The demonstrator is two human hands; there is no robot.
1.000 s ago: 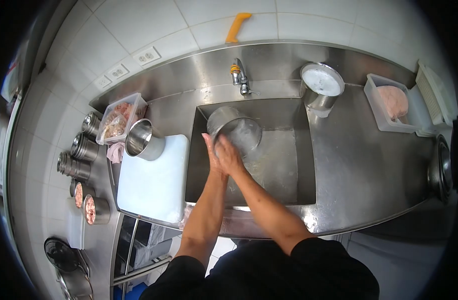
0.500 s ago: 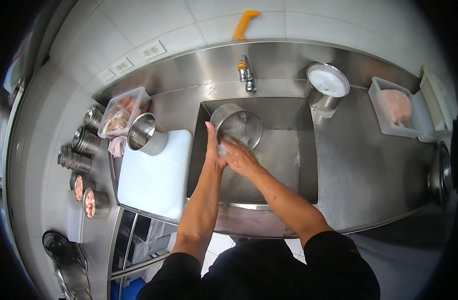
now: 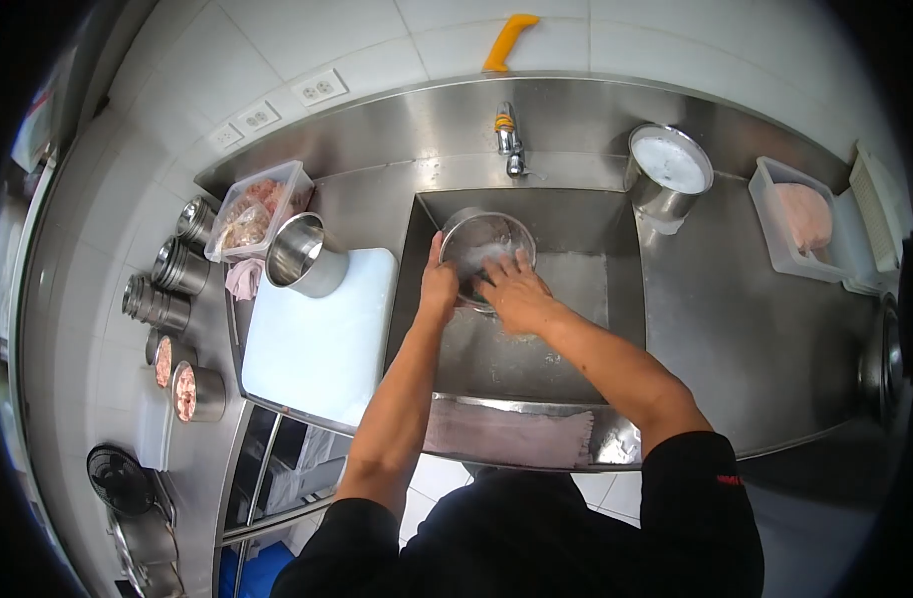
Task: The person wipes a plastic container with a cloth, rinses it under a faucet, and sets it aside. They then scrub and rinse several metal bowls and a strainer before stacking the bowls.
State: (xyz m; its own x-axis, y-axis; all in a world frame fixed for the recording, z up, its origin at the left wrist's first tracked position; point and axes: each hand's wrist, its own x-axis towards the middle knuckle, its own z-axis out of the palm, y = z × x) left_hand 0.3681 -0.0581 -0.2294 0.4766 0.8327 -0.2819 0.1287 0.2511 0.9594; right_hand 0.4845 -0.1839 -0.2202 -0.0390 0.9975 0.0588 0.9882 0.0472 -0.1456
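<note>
Two hands are working on a steel pot (image 3: 481,242) in the sink (image 3: 576,329): the left hand (image 3: 439,289) is gripping its near-left rim, while the right hand (image 3: 516,294), fingers spread wide, is pressing on its near rim. Left of them, another steel pot (image 3: 302,254) is standing on a white cutting board (image 3: 317,339).

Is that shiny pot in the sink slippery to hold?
Probably. The pot is smooth steel and looks wet, so it may slide. The left hand grips its rim while the right hand reaches inside, which likely steadies it. Being round, it might roll if tipped.
</note>
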